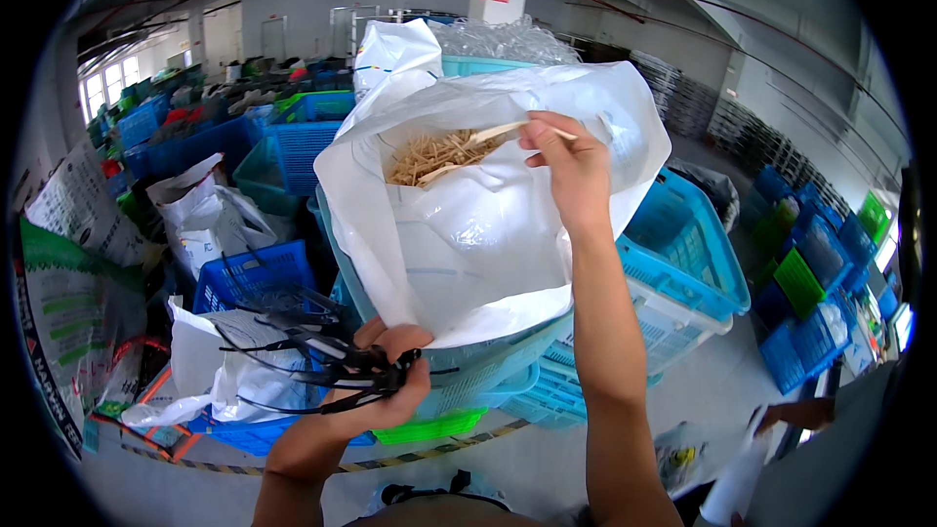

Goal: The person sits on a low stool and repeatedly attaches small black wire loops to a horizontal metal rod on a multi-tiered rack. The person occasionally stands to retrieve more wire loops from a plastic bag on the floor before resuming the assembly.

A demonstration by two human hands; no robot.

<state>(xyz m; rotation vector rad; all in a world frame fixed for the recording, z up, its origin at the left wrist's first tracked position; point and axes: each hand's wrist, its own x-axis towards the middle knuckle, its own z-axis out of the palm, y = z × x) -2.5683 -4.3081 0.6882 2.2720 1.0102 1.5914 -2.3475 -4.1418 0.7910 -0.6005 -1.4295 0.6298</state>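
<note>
A big white plastic bag (615, 117) gapes in front of me, set in a teal crate. Deep inside it lies a heap of thin beige sticks (434, 156). Over the bag's mouth my right hand (574, 171) is closed, pinching a slim beige piece (503, 131) that points left toward the heap. Down at the bag's near left edge, my left hand (398, 395) is closed round a bunch of thin black plastic pieces (337, 363) with long prongs spreading left. Its fingers are at the bag's rim; whether they also grip the rim I cannot tell.
Light-blue crates (683, 244) are stacked on the right. A blue crate (259, 273) and white sacks (210, 215) crowd the left. A green printed sack (78, 303) stands at far left. Another person's arm (800, 415) shows at lower right.
</note>
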